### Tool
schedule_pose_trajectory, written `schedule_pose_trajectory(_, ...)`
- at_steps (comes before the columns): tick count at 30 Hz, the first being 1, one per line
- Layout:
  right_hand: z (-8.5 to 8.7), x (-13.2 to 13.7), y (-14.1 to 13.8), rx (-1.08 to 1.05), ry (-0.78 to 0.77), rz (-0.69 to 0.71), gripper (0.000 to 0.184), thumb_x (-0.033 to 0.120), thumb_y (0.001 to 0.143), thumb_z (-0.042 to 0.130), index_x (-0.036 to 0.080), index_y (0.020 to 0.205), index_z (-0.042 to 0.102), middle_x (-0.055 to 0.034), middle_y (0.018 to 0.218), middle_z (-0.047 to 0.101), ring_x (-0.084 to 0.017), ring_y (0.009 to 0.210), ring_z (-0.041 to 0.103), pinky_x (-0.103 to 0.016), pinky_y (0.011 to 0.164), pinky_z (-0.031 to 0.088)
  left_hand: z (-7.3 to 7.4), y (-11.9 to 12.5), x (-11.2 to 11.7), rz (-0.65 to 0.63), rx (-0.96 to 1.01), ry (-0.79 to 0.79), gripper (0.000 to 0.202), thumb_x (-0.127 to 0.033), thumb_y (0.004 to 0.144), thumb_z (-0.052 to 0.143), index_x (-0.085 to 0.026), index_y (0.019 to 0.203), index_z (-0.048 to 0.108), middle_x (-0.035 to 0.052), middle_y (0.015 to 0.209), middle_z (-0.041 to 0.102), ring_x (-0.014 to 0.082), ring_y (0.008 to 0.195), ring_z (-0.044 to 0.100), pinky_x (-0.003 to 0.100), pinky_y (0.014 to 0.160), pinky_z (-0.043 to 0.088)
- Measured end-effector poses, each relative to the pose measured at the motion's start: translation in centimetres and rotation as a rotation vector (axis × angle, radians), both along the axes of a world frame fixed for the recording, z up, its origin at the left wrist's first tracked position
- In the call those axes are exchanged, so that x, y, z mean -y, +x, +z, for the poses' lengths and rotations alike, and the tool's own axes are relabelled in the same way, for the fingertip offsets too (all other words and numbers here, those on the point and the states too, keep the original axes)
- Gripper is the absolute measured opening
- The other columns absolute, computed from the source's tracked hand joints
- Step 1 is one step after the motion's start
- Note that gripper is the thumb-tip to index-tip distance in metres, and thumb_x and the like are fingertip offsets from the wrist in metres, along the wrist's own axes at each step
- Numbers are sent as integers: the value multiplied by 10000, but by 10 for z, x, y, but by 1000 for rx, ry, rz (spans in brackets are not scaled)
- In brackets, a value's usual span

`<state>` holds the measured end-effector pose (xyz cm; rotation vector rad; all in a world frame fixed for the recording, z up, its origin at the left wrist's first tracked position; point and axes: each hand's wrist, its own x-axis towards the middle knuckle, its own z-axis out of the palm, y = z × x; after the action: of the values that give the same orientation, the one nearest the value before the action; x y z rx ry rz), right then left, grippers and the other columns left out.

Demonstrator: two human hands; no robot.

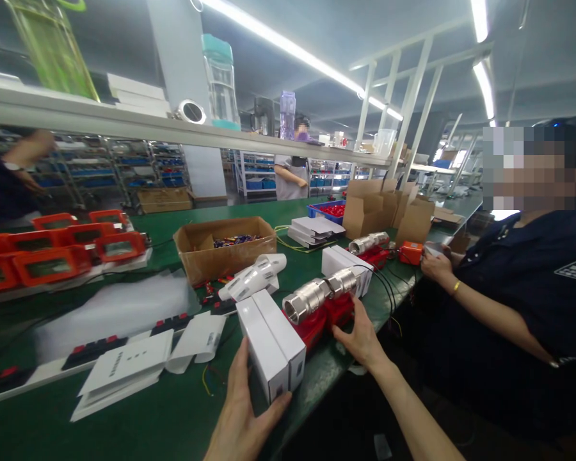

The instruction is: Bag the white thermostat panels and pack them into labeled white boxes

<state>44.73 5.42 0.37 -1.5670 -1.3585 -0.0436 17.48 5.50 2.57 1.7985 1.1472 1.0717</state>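
Observation:
My left hand [242, 413] is wrapped round the near end of a white cardboard box [271, 342] that stands tilted on the green table [173, 410]. Just right of the box, my right hand [360, 336] grips a red device with a shiny metal valve fitting [317, 301] on top. The fingers rest on its red body. A white moulded insert [254, 276] lies just behind the box.
An open brown carton [223, 246] with small parts sits mid-table. Orange frames [57, 250] line the left; folded white sheets [125, 371] lie near. A second valve [369, 243], white boxes [317, 229] and brown cartons [384, 211] stand beyond. A co-worker in dark clothes [523, 307] works at the right.

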Motion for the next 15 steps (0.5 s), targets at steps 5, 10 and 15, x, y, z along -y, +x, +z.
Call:
schedule_pose_trajectory(5, 8, -7, -2, -33, -27, 104, 735, 268, 732, 662, 187, 1377, 318, -104, 1301, 517, -231, 1187, 518, -390, 1033, 414, -5, 2, -2, -30, -91, 52, 919, -434, 777, 601, -228, 1476, 41, 124, 1541, 162, 324, 1407, 199, 544, 1142, 169)
schedule_pose_trajectory(10, 5, -8, -5, -66, -29, 141, 754, 269, 754, 648, 179, 1402, 274, -123, 1357, 470, -231, 1251, 459, -399, 1076, 358, -17, 13, -6, 20, -142, 155, 930, -458, 798, 565, -202, 1476, -20, 140, 1538, 141, 319, 1408, 184, 520, 1142, 203)
schedule_pose_trajectory(15, 2, -8, -6, -78, -53, 161, 862, 272, 738, 667, 166, 1442, 181, -147, 1429, 369, -238, 1339, 344, -418, 1124, 270, -21, 22, -8, 53, -170, 233, 904, -449, 810, 538, -148, 1470, -2, 163, 1533, 125, 309, 1420, 135, 494, 1156, 172)
